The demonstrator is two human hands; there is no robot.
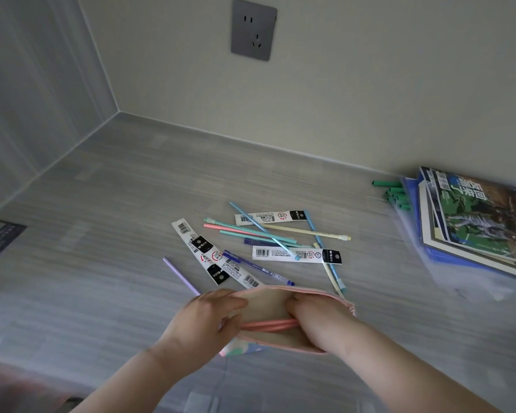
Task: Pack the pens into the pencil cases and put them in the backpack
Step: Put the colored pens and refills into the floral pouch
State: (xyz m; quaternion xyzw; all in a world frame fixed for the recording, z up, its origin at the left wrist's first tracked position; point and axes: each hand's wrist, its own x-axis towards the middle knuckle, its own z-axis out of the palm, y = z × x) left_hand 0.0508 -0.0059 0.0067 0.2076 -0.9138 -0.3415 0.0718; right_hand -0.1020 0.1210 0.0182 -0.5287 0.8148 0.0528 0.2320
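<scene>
- pencil case (265, 305) — pink, its mouth spread open, held at the near side of the worktop (102, 234).
- left hand (210, 315) and right hand (319, 321) — each grip clamped on one end of it.
- pens (262, 234) lie scattered just beyond.

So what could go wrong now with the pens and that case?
The left hand and right hand both hold the pencil case, so neither is free for a pen. The purple pen ends right by the left hand and might get knocked away. The green pens beside the books could be forgotten.
</scene>
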